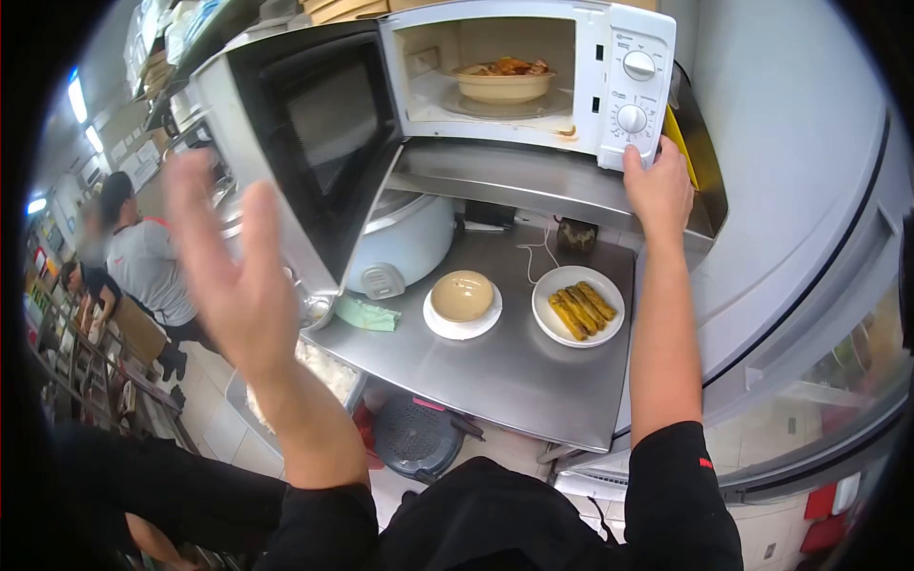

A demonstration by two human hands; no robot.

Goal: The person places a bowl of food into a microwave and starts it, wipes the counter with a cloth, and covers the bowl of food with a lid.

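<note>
A white microwave [505,133] stands on a steel shelf with its door [309,124] swung out to the left. Inside it, on the glass turntable, sits a beige bowl [505,88] heaped with reddish-brown food. My right hand [662,186] grips the lower right corner of the microwave, thumb on the front panel below the lower dial [631,118], fingers round the side. My left hand [238,276] is raised in front of the door's outer side, fingers apart and partly blurred, with nothing in it. Whether it touches the door I cannot tell.
Below, a steel counter [495,371] bears a beige bowl on a white saucer [463,297], a plate of yellowish-brown rolls [579,306], a green cloth [367,314] and a light-blue cooker [405,243]. A dark stool [414,433] is underneath. Other people [152,266] are at left.
</note>
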